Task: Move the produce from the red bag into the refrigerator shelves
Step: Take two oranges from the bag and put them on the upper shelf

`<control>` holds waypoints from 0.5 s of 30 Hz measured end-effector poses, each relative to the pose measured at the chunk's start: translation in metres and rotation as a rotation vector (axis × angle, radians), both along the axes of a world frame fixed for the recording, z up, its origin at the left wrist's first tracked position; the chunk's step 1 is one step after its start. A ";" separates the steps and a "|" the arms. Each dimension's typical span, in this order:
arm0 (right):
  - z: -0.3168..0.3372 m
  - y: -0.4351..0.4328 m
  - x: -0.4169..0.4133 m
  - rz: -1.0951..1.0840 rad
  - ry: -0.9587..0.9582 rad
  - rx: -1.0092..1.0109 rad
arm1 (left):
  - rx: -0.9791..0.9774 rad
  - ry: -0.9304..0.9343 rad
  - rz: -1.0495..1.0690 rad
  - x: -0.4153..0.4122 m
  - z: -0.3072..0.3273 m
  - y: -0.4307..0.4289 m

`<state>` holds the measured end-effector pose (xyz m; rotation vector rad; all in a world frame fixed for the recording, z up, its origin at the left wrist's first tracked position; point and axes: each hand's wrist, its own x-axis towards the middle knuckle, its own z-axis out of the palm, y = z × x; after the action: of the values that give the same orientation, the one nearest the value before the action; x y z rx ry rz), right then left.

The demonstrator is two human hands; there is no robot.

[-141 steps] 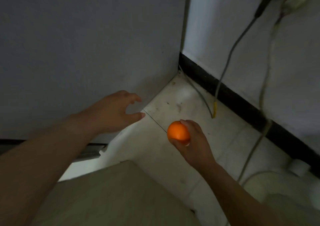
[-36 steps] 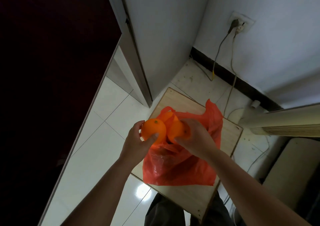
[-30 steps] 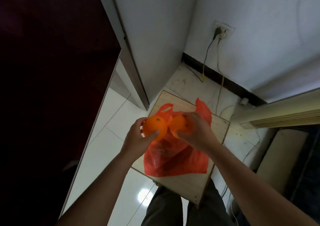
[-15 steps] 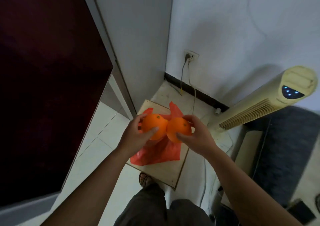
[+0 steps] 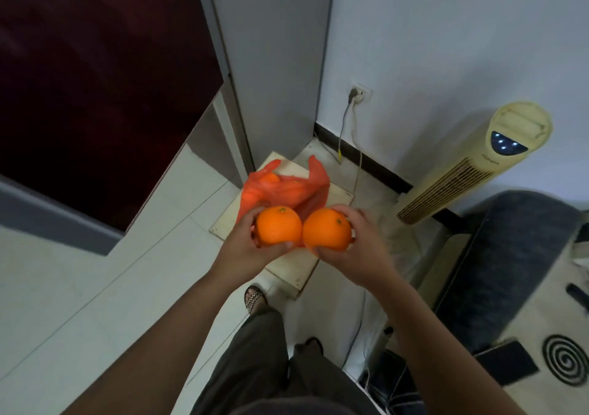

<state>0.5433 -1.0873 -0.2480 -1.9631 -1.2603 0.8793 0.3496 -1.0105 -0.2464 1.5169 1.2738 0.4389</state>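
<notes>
Fingers (image 5: 274, 247) of the left hand (image 5: 242, 252), right of the fridge (image 5: 95, 80) whose dark door looks closed, curl round one orange (image 5: 279, 226). Touching it, a second orange (image 5: 326, 230) sits gripped in the right hand (image 5: 358, 250). Both hang above the red bag (image 5: 287, 191), farther off on a stool (image 5: 288, 266), with fruit showing inside. Neither is shelved yet, and more seems left.

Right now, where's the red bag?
Head view, centre: the red bag lies on the low wooden board, between the refrigerator on the left and the tower fan on the right.
</notes>
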 end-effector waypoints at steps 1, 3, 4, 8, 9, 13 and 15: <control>0.000 -0.003 -0.007 0.032 0.001 0.003 | 0.006 0.014 0.013 -0.010 0.001 -0.007; 0.002 -0.008 -0.021 0.108 0.016 0.006 | 0.008 0.053 0.041 -0.031 0.004 -0.019; 0.004 -0.009 -0.029 0.146 0.034 0.005 | 0.009 0.067 0.055 -0.042 0.007 -0.025; 0.013 -0.006 -0.068 0.293 0.047 0.022 | 0.027 0.101 0.132 -0.090 0.017 -0.046; 0.015 -0.003 -0.079 0.329 0.038 0.031 | 0.033 0.101 0.165 -0.104 0.019 -0.051; 0.023 0.009 -0.136 0.468 0.006 0.049 | 0.091 0.138 0.278 -0.164 0.024 -0.067; 0.024 0.017 -0.173 0.526 0.009 0.055 | 0.092 0.149 0.342 -0.201 0.025 -0.073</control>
<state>0.3702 -1.0707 -0.2238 -1.6011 -1.8153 1.0816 0.1489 -1.0833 -0.2217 1.4308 1.6603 0.6205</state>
